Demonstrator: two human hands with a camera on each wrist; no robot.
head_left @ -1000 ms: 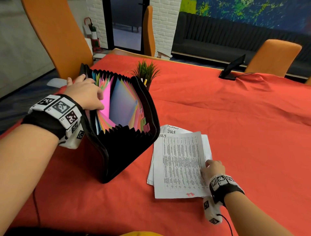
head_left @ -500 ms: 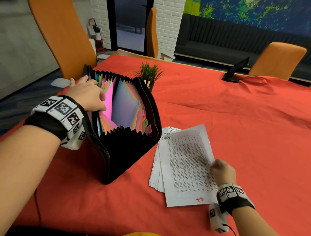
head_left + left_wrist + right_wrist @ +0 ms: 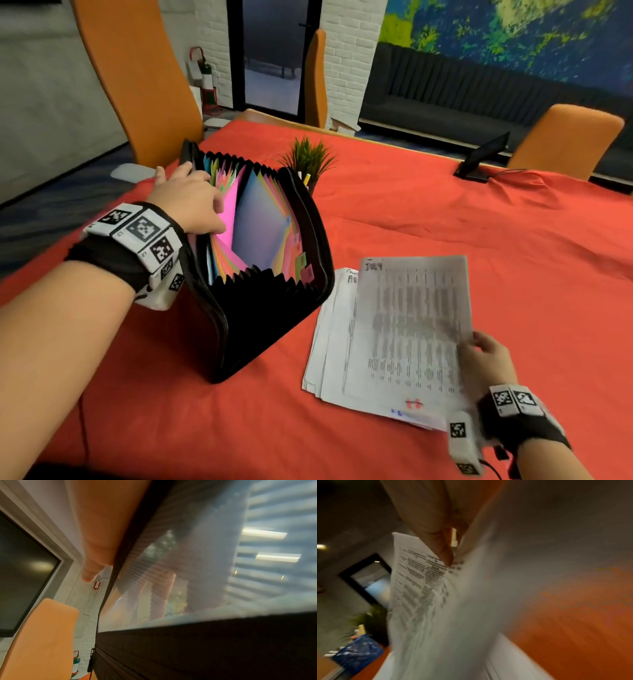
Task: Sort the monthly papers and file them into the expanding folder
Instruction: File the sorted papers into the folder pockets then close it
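Observation:
A black expanding folder [image 3: 260,329] stands open on the red tablecloth, its coloured dividers [image 3: 253,222] fanned out. My left hand [image 3: 191,202] reaches into the folder's left side and holds dividers apart; in the left wrist view my fingers [image 3: 163,588] show through a translucent divider [image 3: 205,561]. My right hand [image 3: 486,356] pinches the right edge of a printed sheet marked JULY [image 3: 411,325], raised off the paper stack [image 3: 329,342] beside the folder. The right wrist view shows the thumb [image 3: 443,550] pressed on that sheet [image 3: 419,588].
A small potted plant [image 3: 308,161] stands just behind the folder. A dark tablet on a stand [image 3: 479,161] sits at the far right of the table [image 3: 479,240]. Orange chairs [image 3: 137,78] surround the table.
My right hand has lifted the JULY sheet off the stack and drawn it to the right. The left hand stays inside the folder, holding the dividers apart.

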